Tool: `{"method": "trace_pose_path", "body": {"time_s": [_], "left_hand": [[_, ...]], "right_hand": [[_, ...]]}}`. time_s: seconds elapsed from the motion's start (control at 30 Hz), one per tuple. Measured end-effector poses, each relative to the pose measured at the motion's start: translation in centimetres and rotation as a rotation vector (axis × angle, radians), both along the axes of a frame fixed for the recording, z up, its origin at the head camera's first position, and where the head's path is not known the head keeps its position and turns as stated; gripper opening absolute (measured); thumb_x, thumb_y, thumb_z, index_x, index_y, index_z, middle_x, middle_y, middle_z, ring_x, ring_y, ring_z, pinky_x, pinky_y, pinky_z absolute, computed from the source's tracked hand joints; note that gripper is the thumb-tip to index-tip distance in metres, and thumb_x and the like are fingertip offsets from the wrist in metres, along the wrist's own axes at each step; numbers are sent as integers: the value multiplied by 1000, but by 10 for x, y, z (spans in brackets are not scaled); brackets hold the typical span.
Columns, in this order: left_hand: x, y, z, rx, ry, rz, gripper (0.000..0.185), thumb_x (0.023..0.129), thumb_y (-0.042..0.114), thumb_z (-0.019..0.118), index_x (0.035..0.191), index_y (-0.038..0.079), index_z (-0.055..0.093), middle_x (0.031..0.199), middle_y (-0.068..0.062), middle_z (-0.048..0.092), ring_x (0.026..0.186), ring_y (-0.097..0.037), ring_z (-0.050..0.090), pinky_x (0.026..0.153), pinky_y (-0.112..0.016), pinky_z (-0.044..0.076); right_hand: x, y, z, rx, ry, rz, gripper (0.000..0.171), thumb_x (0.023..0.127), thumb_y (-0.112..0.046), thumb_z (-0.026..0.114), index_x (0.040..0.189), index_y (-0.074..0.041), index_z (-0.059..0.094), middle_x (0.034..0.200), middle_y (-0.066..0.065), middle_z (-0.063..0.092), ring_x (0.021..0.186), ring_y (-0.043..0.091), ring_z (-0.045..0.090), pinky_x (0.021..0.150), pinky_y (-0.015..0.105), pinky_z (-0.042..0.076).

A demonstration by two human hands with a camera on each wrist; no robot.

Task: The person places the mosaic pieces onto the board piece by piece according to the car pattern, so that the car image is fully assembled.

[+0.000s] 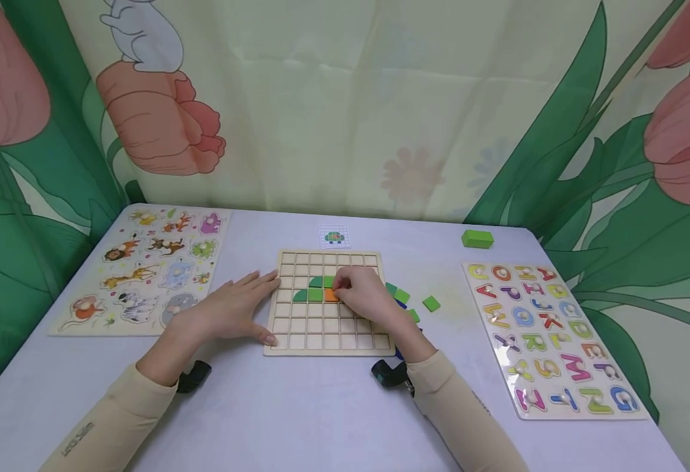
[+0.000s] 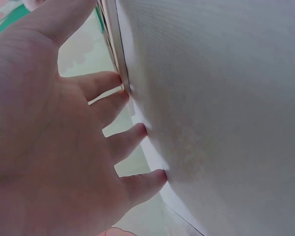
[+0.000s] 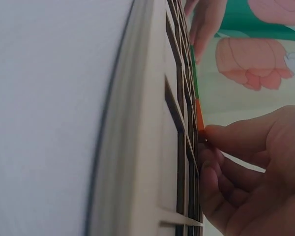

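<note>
A wooden grid board (image 1: 327, 331) lies in the middle of the table, with green pieces (image 1: 315, 289) set in its upper rows. My right hand (image 1: 361, 296) rests over the board and pinches an orange piece (image 1: 331, 296) sitting in a cell beside the green ones; the right wrist view shows the orange piece (image 3: 200, 115) at my fingertips (image 3: 211, 133) against the grid board (image 3: 152, 147). My left hand (image 1: 235, 308) lies flat with straight fingers against the board's left edge. In the left wrist view my left hand's fingertips (image 2: 137, 130) touch the table beside the board's edge (image 2: 119, 44).
Loose green and blue pieces (image 1: 430, 303) lie right of the board, a green block (image 1: 477, 238) farther back. An animal puzzle (image 1: 150, 269) lies at left, an alphabet puzzle (image 1: 548, 334) at right, a small picture card (image 1: 334, 236) behind the board. A printed curtain hangs behind.
</note>
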State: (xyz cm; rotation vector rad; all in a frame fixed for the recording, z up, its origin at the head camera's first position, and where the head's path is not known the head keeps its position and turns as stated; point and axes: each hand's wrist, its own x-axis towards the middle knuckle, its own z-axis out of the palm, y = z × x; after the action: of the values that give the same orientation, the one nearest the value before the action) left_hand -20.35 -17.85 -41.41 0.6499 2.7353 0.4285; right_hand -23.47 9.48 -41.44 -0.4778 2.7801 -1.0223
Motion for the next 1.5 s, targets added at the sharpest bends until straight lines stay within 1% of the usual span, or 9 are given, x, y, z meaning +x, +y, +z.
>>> {"method": "trace_pose_path", "body": {"time_s": [0.23,0.37,0.63,0.77,0.93,1.07,1.2,1.33,1.5], "left_hand": [[-2,0,-1,7,3,-7,118,65,69,78,157,12,30,167,-8,23,152,-43,19,114,-72,22],[-4,2,-1,-1,-6,-2,119,64,68,80,157,11,30,167,-9,22,152,-43,18,115,-71,23],[-2,5,7,-22,-26,8,119,63,64,82,156,9,31,166,-11,22,152,-45,18,115,-69,25],[-1,7,8,-29,-38,13,120,62,62,84,156,8,31,166,-12,21,151,-45,18,115,-67,26],[-1,9,10,-25,-34,12,120,63,61,84,156,7,31,166,-13,21,151,-46,18,117,-66,26],[0,9,11,-7,-27,6,118,64,60,84,156,7,31,166,-13,21,151,-46,19,117,-66,25],[-1,9,9,15,-29,1,118,64,59,84,156,8,31,166,-13,21,151,-46,18,115,-70,24],[-1,8,8,26,-42,6,118,64,58,85,156,8,30,167,-12,20,152,-46,16,114,-73,22],[0,7,7,34,-48,19,118,64,57,85,156,8,30,167,-12,20,152,-46,15,114,-72,21]], "right_hand": [[0,-3,-4,20,26,-7,8,91,-9,70,84,-12,71,74,-1,63,69,16,52,63,26,44],[1,-4,-3,22,24,-14,9,91,-8,69,84,-13,70,74,0,62,69,16,52,62,26,43],[3,-8,-4,17,29,-10,9,91,-6,68,85,-12,70,73,0,61,70,17,53,62,26,44],[4,-10,-5,18,26,-4,8,91,-6,68,87,-11,71,74,0,62,71,16,53,62,25,45],[4,-9,-4,38,26,18,8,92,-6,67,89,-11,72,78,0,64,74,16,55,65,25,47],[2,-3,-1,61,26,45,8,91,-7,67,90,-12,72,80,-2,64,75,16,55,67,26,47],[3,9,6,66,20,74,9,90,-8,67,94,-14,73,82,-3,65,77,15,56,70,27,49],[5,26,16,69,-9,68,12,91,-9,66,101,-12,73,87,-2,66,81,15,57,74,29,50],[6,47,24,83,-47,56,16,93,-12,64,107,-11,71,91,2,65,84,18,57,74,30,51]]}}
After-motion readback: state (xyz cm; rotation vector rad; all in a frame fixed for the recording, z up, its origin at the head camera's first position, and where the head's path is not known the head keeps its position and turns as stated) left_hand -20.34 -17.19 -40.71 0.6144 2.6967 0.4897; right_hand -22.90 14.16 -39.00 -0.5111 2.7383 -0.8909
